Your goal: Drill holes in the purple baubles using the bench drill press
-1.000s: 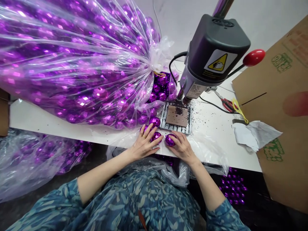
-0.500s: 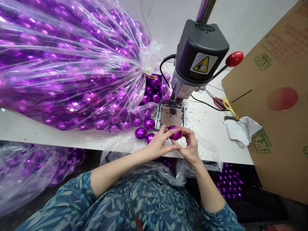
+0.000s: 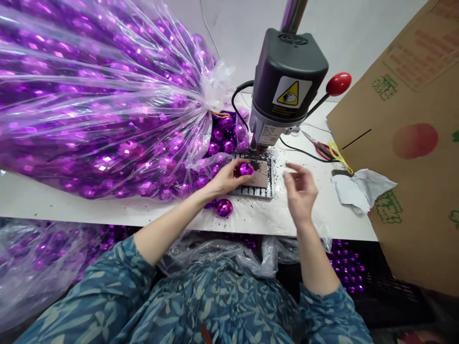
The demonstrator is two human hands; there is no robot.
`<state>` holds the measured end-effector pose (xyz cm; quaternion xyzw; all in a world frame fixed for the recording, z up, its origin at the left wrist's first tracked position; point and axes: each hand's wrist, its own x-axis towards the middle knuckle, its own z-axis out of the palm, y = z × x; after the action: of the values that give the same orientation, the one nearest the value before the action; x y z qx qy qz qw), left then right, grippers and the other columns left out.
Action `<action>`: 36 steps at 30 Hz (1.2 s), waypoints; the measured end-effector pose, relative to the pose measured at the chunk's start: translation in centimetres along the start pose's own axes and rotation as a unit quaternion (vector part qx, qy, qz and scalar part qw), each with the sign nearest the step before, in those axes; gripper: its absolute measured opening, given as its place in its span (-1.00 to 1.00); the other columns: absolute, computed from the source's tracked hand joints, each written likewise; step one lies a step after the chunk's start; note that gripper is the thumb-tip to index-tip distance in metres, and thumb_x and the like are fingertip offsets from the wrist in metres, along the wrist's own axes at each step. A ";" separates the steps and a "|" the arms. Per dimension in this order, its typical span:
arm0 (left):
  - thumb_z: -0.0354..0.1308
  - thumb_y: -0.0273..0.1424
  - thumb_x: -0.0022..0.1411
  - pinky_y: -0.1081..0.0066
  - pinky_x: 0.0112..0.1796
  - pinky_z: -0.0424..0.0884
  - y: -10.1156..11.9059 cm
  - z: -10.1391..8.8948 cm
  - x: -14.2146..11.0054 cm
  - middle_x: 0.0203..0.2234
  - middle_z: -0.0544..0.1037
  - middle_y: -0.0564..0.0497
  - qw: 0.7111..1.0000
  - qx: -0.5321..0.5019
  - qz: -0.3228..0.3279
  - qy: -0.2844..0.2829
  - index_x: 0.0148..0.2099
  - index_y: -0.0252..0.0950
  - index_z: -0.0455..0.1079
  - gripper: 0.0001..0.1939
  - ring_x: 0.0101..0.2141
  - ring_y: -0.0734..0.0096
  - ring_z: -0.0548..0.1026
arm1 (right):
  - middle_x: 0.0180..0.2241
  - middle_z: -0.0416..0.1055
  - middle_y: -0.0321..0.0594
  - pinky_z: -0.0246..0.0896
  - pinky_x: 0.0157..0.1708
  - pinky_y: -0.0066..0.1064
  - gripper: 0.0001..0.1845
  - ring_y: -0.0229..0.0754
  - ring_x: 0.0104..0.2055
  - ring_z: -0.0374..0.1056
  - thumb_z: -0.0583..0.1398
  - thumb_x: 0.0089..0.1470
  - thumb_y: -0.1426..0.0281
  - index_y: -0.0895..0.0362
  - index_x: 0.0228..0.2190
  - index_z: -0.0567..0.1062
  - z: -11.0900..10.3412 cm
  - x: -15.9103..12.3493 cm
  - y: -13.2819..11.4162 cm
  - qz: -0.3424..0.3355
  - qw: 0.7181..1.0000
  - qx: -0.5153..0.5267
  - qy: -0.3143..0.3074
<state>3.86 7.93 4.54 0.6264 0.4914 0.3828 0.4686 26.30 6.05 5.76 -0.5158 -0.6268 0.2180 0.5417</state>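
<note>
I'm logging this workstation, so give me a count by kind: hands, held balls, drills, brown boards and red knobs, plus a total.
Left hand and right hand: 2
Held ball: 1
Drill: 1
Brown board: 1
Red knob: 1
Total: 6

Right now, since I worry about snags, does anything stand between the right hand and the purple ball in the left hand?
Nothing visible does: the gap between the right hand and the purple ball is open, with the tan board and metal base lying flat below.
</note>
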 end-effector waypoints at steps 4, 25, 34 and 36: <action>0.34 -0.28 0.25 0.05 0.17 0.42 -0.5 -2.6 2.7 0.09 0.55 -0.25 0.999 0.052 0.007 0.007 0.28 -0.41 0.32 -0.37 0.05 0.13 0.53 | -0.14 0.46 -0.18 0.46 -0.17 -0.34 -0.61 -0.34 -0.22 0.38 0.25 0.13 0.09 0.11 -0.17 0.37 -1.6 6.6 -2.6 -0.038 0.985 0.069 0.153; 0.25 -0.17 0.31 0.22 0.16 0.43 -3.6 -1.6 6.3 0.16 0.55 -0.19 0.997 -0.004 0.034 -0.072 0.28 -0.35 0.37 -0.41 0.10 0.16 0.52 | -0.74 0.08 -0.54 -0.08 -0.68 -0.63 -0.50 -0.56 -0.72 0.02 -0.09 0.41 0.31 0.10 -0.61 0.15 2.2 17.5 -12.0 -0.056 0.984 0.151 0.078; 0.32 -0.39 0.25 0.26 0.08 0.49 -3.1 -0.3 5.8 0.13 0.57 -0.21 0.992 0.060 0.057 -0.091 0.25 -0.40 0.39 -0.46 0.00 0.21 0.57 | -0.78 0.09 -0.44 -0.16 -0.71 -0.45 -0.41 -0.45 -0.77 -0.03 -0.07 0.38 0.33 0.07 -0.72 0.19 2.4 17.3 -11.8 -0.060 0.959 0.261 0.087; 0.37 -0.40 0.21 0.26 0.07 0.49 -3.3 0.2 5.7 0.09 0.59 -0.19 0.992 0.084 0.064 -0.064 0.22 -0.38 0.41 -0.45 0.00 0.20 0.57 | -0.79 0.08 -0.40 -0.18 -0.72 -0.38 -0.37 -0.40 -0.77 -0.04 -0.05 0.37 0.33 0.07 -0.76 0.19 2.5 17.3 -12.2 -0.039 0.956 0.276 0.095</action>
<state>4.49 13.70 1.41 0.7166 0.4498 0.3288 0.4196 21.11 17.50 22.93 -0.3396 -0.5072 0.3113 0.7283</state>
